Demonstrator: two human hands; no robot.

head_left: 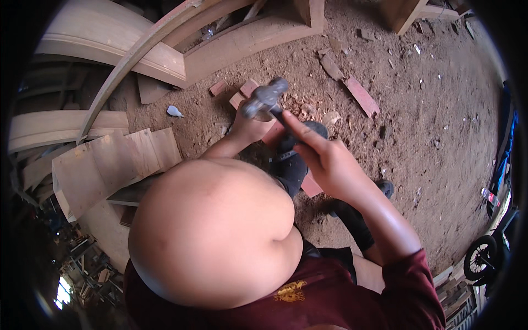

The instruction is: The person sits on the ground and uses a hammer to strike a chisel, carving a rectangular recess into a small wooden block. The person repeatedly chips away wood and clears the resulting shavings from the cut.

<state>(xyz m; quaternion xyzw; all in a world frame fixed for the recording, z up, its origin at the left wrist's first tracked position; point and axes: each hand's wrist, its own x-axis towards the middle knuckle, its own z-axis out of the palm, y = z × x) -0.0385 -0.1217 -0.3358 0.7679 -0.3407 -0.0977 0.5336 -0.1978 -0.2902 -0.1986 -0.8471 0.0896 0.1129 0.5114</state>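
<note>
A hammer with a grey metal head (267,98) and a dark handle is gripped in my right hand (330,162). My right index finger stretches along the handle toward the head. Just behind the hammer head is my left hand (254,125), its fingers bent and partly covered, so what they hold cannot be made out. Small reddish wood blocks (249,87) lie against the far side of that hand. Another reddish wood piece (273,134) shows between my left hand and a dark shoe (315,128). A large rounded area of bare skin (214,231) hides much of the middle.
Wood shavings (308,104) and scraps, including a long reddish strip (361,97), litter the dirt floor (440,143). Curved wooden frames (247,47) stand at the far left, with pale boards (104,170) nearer. At the right edge are a wheel (480,257) and a plastic bottle (489,197).
</note>
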